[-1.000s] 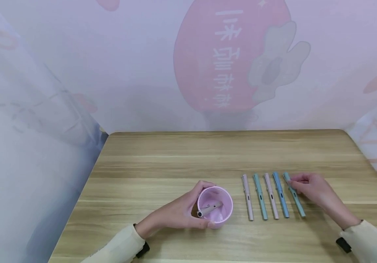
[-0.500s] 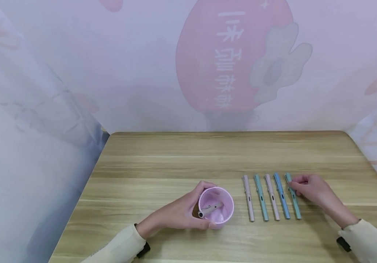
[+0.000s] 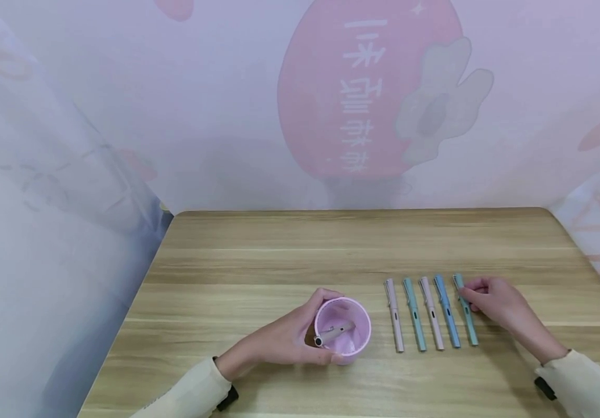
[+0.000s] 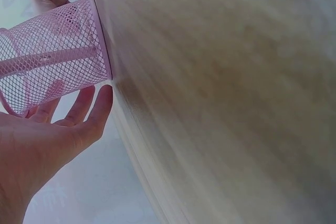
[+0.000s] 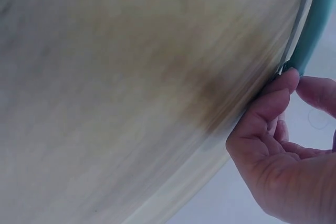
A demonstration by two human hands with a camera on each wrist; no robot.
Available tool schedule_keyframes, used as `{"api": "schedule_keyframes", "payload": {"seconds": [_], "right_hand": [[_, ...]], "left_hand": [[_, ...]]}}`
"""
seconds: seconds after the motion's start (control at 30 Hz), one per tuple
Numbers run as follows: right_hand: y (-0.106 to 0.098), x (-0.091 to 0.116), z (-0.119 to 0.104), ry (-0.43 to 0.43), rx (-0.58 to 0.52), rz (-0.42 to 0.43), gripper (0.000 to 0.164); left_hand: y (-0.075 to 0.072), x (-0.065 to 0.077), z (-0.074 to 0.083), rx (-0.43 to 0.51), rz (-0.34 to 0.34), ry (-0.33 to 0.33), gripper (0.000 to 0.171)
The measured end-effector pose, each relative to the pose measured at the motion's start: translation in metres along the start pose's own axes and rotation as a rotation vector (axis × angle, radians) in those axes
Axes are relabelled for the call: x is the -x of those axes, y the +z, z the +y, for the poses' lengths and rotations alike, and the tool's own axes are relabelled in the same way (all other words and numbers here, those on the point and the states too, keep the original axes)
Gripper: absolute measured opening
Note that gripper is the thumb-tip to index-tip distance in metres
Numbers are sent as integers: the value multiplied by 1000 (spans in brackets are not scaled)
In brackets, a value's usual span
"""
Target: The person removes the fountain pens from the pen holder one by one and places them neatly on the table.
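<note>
A pink mesh pen cup (image 3: 360, 342) stands on the table with one greyish-pink pen (image 3: 338, 332) leaning inside it. My left hand (image 3: 291, 337) curves round its left side, thumb at the front and fingers behind; in the left wrist view the mesh wall (image 4: 58, 51) shows beside the fingers. To the right lies a row of capped pens: a pinkish pen (image 3: 394, 316), a teal pen (image 3: 415, 316), another pinkish pen (image 3: 432, 313) and a blue pen (image 3: 447, 313). At the row's right end my right hand (image 3: 503, 305) pinches the upper part of a second teal pen (image 3: 470, 325) between thumb and forefinger.
The wood-grain table (image 3: 258, 249) has rounded far corners. Behind it hangs a pale printed backdrop (image 3: 216, 104), which also rises along the left and right sides. Both forearms come in from the near edge in cream sleeves (image 3: 190, 386).
The teal pen under my right hand has turned from a slant to nearly parallel with the others, its lower end shifting left. My left hand and the pen cup have stayed in place.
</note>
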State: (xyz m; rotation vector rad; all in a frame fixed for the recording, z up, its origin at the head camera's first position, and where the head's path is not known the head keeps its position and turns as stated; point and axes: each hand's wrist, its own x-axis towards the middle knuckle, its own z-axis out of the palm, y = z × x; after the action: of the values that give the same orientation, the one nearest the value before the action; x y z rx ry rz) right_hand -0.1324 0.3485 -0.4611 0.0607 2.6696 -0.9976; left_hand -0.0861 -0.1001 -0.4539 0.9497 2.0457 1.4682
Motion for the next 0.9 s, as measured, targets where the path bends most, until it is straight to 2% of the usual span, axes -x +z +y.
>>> {"api": "schedule_keyframes", "payload": {"seconds": [0.37,0.6,0.73,0.9], "right_hand": [[3,1,2,-12,-61,-5,41],[5,4,0,16,-76,-5,45],[6,8,-3,5,-66,23,52],[11,15,-6,-50,-63,80,56]], "left_hand": [[-1,0,0,-7,4,12,82],[-2,2,1,-13,-5,8,83],[-2,2,1,-10,-2,7,82],[-2,2,1,-24,-2,4,83]]}}
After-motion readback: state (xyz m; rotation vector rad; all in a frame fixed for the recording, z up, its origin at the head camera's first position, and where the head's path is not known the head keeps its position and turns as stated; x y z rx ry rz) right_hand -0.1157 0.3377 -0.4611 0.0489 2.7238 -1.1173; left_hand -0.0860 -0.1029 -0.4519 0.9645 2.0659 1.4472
